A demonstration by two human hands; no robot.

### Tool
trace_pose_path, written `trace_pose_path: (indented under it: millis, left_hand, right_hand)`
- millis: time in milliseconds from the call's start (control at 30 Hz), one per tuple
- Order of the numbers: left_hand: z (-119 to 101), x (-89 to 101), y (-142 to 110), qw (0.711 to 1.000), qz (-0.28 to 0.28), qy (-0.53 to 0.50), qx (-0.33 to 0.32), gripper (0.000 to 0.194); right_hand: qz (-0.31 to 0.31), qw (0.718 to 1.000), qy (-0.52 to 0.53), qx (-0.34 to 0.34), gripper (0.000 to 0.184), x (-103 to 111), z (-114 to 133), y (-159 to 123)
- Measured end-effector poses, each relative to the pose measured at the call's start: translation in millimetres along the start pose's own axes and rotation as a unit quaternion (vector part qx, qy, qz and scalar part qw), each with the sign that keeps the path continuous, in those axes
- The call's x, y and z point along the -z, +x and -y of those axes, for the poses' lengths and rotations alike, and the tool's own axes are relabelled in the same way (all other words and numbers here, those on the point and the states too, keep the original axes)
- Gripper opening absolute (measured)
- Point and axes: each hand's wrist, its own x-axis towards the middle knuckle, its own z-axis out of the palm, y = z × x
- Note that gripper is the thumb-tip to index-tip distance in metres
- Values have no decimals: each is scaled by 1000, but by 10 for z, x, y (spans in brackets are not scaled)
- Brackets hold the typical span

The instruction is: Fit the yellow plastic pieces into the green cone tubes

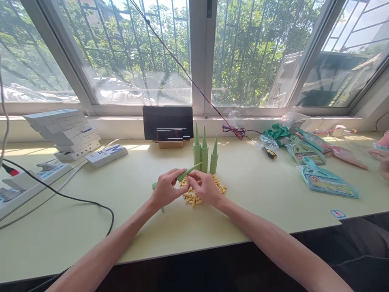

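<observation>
A pale green pointed cone [192,168] is gripped in my left hand [166,187], its tip slanting up to the right. My right hand [207,190] is closed in a pinch close against the cone's lower end; what its fingertips hold is hidden. Under and between both hands lies a heap of small yellow pieces [192,199]. Just beyond stand three upright green towers with pointed tops, the left one [197,152], the middle one [204,156] and the right one [214,161]. Another green piece [154,185] is partly covered by my left hand.
A dark tablet [167,117] with a phone [169,134] in front leans at the window. White boxes [71,134] and a power strip [45,178] are at left. At right are a yellow-black tool [269,153] and bagged brush sets [330,182]. Another person's hand [381,156] shows far right.
</observation>
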Motion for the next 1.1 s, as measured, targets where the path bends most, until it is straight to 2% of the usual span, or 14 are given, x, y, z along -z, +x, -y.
trace_pose_path:
  millis: [533, 733, 1000, 1100]
  left_hand:
    - [29, -12, 2, 1000, -3, 8, -1, 33]
    - [40, -21, 10, 1000, -10, -5, 25, 34]
    - [47, -3, 26, 995, 36, -83, 37, 43]
    - [49, 0, 35, 987, 39, -141, 66, 43]
  right_hand:
    - [-9, 1000, -14, 0, 21, 0, 5, 15]
    - [-11, 1000, -15, -2, 20, 37, 78, 24]
    - [-42, 999, -34, 2, 20, 40, 32, 29]
    - [-56, 997, -44, 8, 23, 54, 9, 43]
